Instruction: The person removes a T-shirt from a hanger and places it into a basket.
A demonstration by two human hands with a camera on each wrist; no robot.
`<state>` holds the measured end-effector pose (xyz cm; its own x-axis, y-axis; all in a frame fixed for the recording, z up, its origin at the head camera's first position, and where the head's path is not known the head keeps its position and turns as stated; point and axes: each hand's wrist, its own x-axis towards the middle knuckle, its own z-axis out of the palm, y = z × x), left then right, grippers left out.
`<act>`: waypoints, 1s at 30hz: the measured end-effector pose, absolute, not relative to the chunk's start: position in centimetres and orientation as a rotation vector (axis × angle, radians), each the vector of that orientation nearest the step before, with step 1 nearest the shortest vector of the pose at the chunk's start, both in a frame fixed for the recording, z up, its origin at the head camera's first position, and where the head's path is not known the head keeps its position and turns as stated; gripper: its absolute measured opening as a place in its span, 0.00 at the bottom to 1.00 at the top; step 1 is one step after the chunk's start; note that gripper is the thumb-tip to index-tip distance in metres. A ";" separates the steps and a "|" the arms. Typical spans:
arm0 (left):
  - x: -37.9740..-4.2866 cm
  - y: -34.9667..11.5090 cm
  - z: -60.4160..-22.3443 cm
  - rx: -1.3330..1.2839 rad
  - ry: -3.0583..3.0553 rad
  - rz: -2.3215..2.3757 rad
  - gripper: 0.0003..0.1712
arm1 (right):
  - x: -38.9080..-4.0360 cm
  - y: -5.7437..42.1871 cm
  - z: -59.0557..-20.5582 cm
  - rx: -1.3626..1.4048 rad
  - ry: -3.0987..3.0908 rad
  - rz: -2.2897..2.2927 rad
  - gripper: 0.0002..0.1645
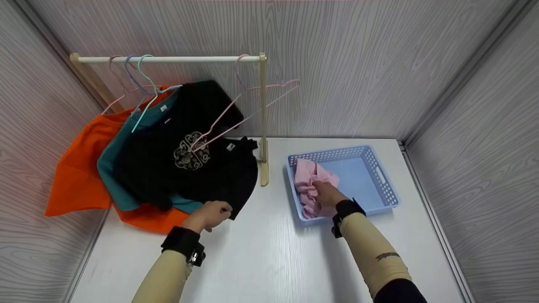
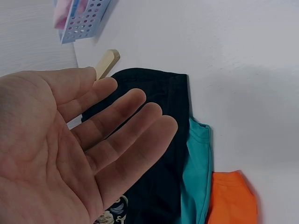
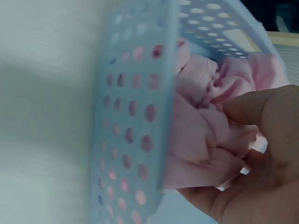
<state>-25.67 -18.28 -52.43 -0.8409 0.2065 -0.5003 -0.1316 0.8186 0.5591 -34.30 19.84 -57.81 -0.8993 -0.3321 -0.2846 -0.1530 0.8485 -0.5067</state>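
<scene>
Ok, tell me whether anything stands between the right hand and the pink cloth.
Nothing visible does: the right hand holds the pink cloth directly, inside the blue basket.

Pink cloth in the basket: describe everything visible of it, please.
The pink cloth is plain, soft-looking fabric, bunched into loose folds and creases, so its full shape and what garment it might be cannot be told. It lies inside the light blue basket, heaped along the left side in the head view; its pink shows through the holes of the basket's wall in the right wrist view. The right grip holds a bunch of its folds.
</scene>
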 end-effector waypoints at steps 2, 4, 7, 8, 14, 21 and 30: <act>-25.7 -18.3 -52.3 0.062 2.443 0.798 0.20 | -34.1 19.9 -57.8 -0.384 2.665 -0.634 0.33; -25.8 -18.3 -52.1 0.061 2.444 0.795 0.20 | -34.1 19.9 -57.2 -0.347 2.669 -0.589 0.32; -26.1 -18.5 -51.7 0.079 2.452 0.782 0.19 | -34.2 20.0 -55.9 -0.302 2.682 -0.534 0.26; -26.3 -18.7 -51.5 0.089 2.457 0.777 0.19 | -34.2 20.1 -55.3 -0.305 2.691 -0.525 0.24; -27.9 -19.9 -48.7 0.202 2.508 0.681 0.21 | -33.2 20.6 -52.1 -0.373 2.692 -0.517 0.22; -29.4 -22.5 -42.7 0.194 2.552 0.618 0.23 | -31.3 20.8 -49.9 -0.427 2.627 -0.476 0.28; -30.3 -27.4 -35.2 0.112 2.704 0.518 0.28 | -28.4 21.3 -49.6 -0.460 2.610 -0.515 0.26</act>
<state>-30.32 -27.43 -35.18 -0.9231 0.1475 -0.3552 0.0056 0.9287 0.3709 -28.41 21.27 -49.62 -0.8486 -0.3952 -0.3516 -0.2321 0.8755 -0.4238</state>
